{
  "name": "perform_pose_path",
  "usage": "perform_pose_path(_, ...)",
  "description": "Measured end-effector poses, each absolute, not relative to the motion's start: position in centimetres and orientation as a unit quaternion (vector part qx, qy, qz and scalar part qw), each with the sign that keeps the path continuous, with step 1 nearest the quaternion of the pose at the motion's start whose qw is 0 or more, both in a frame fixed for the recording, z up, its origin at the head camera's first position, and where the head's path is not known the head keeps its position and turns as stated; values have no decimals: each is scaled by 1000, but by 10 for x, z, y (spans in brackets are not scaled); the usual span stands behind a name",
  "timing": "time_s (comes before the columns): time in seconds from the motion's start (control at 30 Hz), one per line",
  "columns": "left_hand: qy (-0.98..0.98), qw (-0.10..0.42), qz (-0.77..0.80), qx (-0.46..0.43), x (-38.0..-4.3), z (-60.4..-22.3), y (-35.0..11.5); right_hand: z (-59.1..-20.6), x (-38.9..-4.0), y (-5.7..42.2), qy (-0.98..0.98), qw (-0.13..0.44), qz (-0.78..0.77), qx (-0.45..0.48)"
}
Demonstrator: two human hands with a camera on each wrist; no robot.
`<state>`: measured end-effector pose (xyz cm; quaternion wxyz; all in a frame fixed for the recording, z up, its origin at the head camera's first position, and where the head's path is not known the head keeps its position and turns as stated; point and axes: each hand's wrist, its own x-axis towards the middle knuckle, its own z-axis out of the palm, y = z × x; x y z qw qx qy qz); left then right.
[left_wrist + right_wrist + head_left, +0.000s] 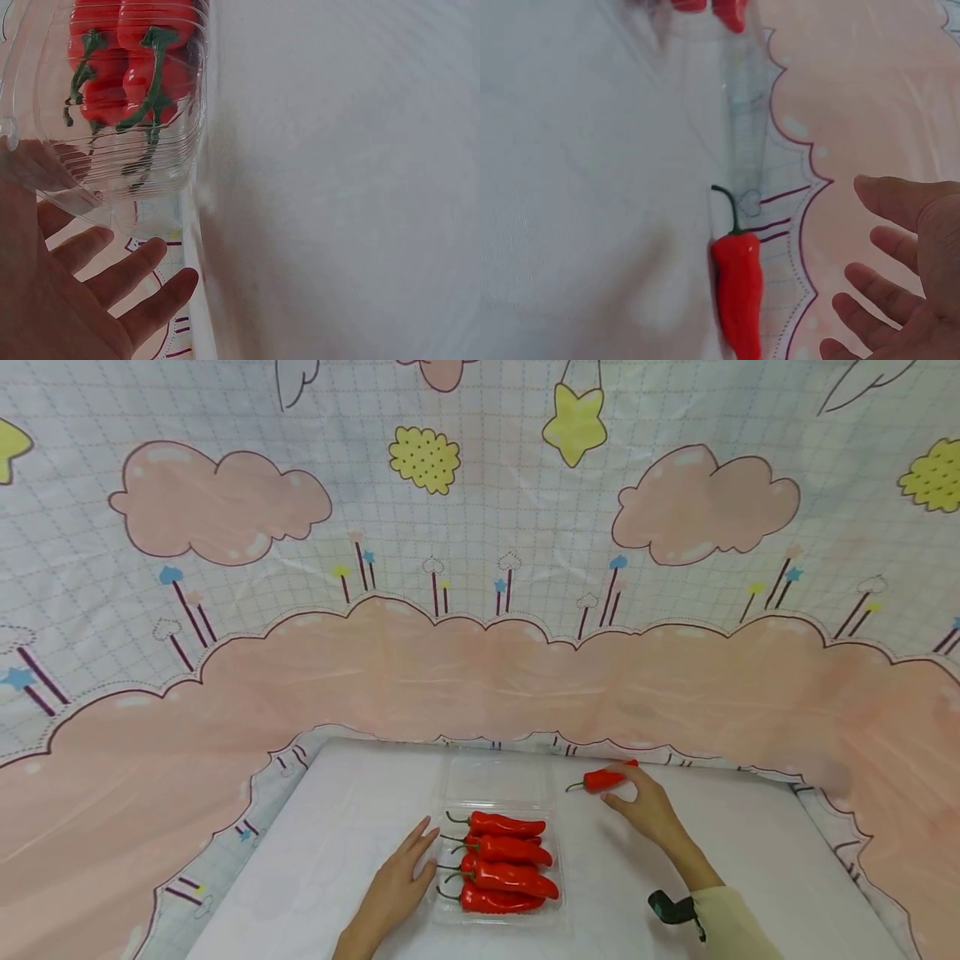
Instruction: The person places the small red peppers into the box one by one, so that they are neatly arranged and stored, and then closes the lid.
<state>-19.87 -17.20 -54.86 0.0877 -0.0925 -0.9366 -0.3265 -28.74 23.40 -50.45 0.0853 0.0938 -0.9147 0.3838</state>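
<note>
A clear plastic clamshell box (pixel 495 922) holds several red chili peppers (pixel 512 878), stacked with green stems pointing left. My left hand (pixel 393 885) lies along the box's left side, fingers spread; in the left wrist view those fingers (pixel 142 274) are close to the ribbed plastic wall, and whether they touch it I cannot tell. One loose red chili pepper (pixel 600 780) lies on the table to the right of the lid. Over its tip end reaches my right hand (pixel 647 808). The right wrist view has this pepper (pixel 739 289) apart from the spread fingers (pixel 881 289).
The box's transparent lid (pixel 495 778) is folded back toward the far edge. A white cloth covers the table (pixel 345 810). Behind it hangs a patterned curtain (pixel 480 677) with clouds and stars. A black device (pixel 670 907) sits at the right wrist.
</note>
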Motion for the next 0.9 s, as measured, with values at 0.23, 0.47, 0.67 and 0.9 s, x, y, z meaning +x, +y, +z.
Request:
perform_pose_path(0.23, -939, 90, -320, -92, -200, -548, -172, -512, -301, 243, -922, 86, 363, 101)
perform_pose_path(0.47, -938, 90, -322, -92, -200, -549, -172, -521, -313, 246, -925, 54, 367, 84)
perform_pose_path(0.67, -940, 89, -317, -91, -200, -549, -172, -529, -322, 248, -927, 45, 364, 77)
perform_pose_path(0.9, -940, 85, -317, -95, -200, -551, -172, -534, -330, 247, -930, 33, 360, 64)
